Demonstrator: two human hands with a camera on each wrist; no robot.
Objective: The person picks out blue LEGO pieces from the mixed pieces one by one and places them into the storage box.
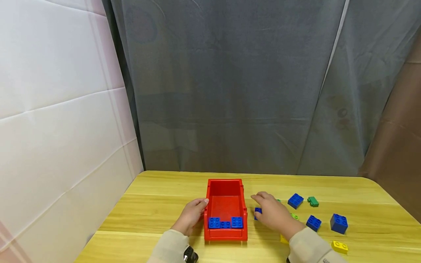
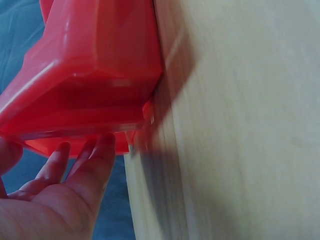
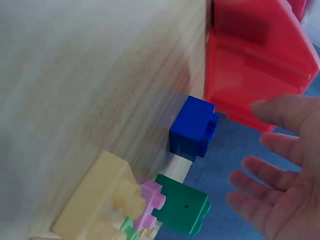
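Note:
A red open bin [image 1: 226, 206] stands on the wooden table in the head view, with three blue bricks [image 1: 214, 223] in a row at its near end. My left hand [image 1: 191, 213] grips the bin's left side, thumb at the rim and fingers against the outer wall. Right of the bin, my right hand [image 1: 274, 215] hovers over a blue brick [image 3: 191, 126], its fingers spread and relaxed. In the right wrist view a gap shows between the fingers and that brick. The right hand partly hides the brick in the head view.
On the right lie more blue bricks [image 1: 295, 201], a small green brick [image 1: 313, 201] and a yellow brick [image 1: 340, 247]. A pink brick [image 3: 150, 204] and a larger green one [image 3: 181, 205] show beside a pale yellow brick [image 3: 102, 200]. Grey cloth [image 1: 230, 91] hangs behind the table.

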